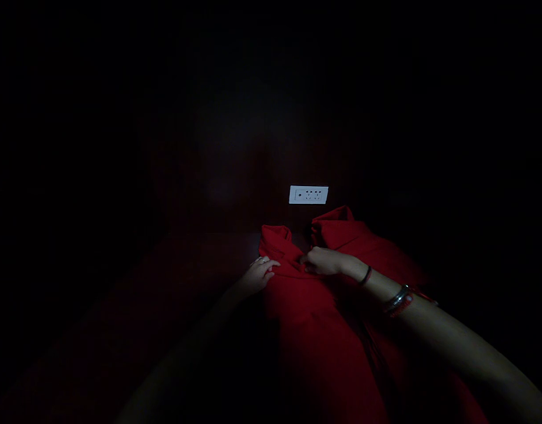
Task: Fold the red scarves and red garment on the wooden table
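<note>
A red cloth (310,318), maybe a garment, lies in front of me with a folded part at its far end. My left hand (255,277) rests at its left edge; the fingers are stretched out on the fabric with the thumb a little apart, and a ring shows on one finger. On the other side of the fold, my right hand (324,261) is closed, its fingertips gripping the fabric. Bracelets circle that wrist. Much of the cloth's near part fades into darkness.
More red fabric (363,241) with a raised fold spreads to the right, under and behind my right forearm. A white socket panel (308,195) is set in the dark wall just beyond the cloth. The surroundings are almost black.
</note>
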The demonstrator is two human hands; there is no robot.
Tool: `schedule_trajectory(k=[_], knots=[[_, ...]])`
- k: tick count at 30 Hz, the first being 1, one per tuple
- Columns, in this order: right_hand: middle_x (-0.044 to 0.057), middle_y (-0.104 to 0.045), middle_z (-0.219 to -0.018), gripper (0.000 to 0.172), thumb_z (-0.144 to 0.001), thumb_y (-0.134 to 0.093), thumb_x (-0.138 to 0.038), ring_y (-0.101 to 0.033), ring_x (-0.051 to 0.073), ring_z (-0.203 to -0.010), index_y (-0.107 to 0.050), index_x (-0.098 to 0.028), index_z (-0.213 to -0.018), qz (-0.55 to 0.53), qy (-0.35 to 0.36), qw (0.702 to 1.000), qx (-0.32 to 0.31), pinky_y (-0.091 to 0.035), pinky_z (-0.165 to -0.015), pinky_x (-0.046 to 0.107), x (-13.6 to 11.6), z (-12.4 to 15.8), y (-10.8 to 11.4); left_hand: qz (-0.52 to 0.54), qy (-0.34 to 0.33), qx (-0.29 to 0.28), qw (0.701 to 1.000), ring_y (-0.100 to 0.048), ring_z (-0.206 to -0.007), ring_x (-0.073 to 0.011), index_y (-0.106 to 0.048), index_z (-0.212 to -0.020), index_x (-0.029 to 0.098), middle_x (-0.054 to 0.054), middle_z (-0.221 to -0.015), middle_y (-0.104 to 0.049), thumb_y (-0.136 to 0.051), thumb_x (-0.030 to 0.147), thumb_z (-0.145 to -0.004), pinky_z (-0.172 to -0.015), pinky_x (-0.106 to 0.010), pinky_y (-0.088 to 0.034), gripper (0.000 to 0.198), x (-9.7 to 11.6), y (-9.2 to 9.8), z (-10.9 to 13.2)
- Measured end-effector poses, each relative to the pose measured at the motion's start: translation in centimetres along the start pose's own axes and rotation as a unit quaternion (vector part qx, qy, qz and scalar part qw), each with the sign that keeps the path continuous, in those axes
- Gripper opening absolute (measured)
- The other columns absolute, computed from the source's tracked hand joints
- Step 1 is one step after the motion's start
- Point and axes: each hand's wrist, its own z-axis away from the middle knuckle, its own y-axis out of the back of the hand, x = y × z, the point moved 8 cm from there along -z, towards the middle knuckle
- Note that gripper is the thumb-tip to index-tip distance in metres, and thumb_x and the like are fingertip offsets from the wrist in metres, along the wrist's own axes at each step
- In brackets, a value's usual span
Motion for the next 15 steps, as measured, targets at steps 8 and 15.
schedule_trajectory(k=[8,15], knots=[[0.005,-0.064,-0.085,0.030,-0.076,-0.044,-0.013,-0.056,0.014,-0.069,-0.058,-0.018,-0.102,-0.017,0.098,0.995,-0.005,-0.034,-0.059,0.022,-3.6,0.4,-0.7,0.007,-0.035,-0.029,0.999,-0.046,-0.093,-0.0181,-0.047,-0.118,0.019,-0.006,-0.102,-0.053,-0.046,0.016,-0.075,-0.083,-0.031,-0.037,0.043,0.1,2.4,0.9],[0.009,-0.064,-0.086,0.025,-0.077,-0.044,-0.015,-0.057,0.017,-0.072,-0.061,-0.016,-0.096,0.009,0.030,0.999,-0.008,-0.034,-0.057,0.023,-2.8,1.1,-0.6,-0.088,-0.054,-0.088,0.991,-0.041,-0.103,-0.0216,-0.047,-0.119,0.023,-0.005,-0.109,-0.053,-0.042,0.015,-0.077,-0.086,-0.035,-0.033,0.043,1.5,-0.4,1.0]])
